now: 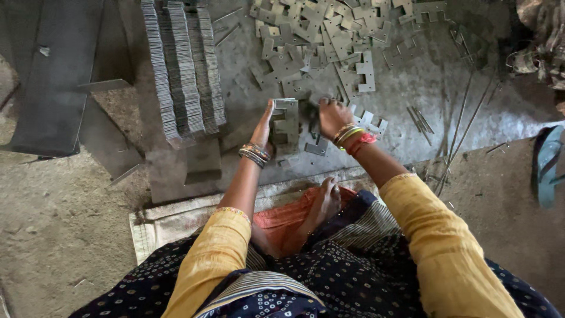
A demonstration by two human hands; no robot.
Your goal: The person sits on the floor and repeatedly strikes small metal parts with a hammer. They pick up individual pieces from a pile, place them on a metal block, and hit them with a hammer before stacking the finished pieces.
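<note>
**Single head-worn view, looking steeply down**

We look from one camera worn on the person's head, tilted steeply down and forward over the lap. Nearest the lens, along the lower edge, lie the yellow sleeves (218, 253) and patterned clothing. At mid-frame, at arm's reach, we see both hands (297, 118) above the grey metal floor plate (412, 100). The far edge of the frame takes in the scattered metal pieces (318, 29). No second view overlaps this one.

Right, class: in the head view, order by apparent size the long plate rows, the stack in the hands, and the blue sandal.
1. Plate rows, plainly largest.
2. Blue sandal, partly cut off at the edge.
3. Stack held in the left hand, smallest.
</note>
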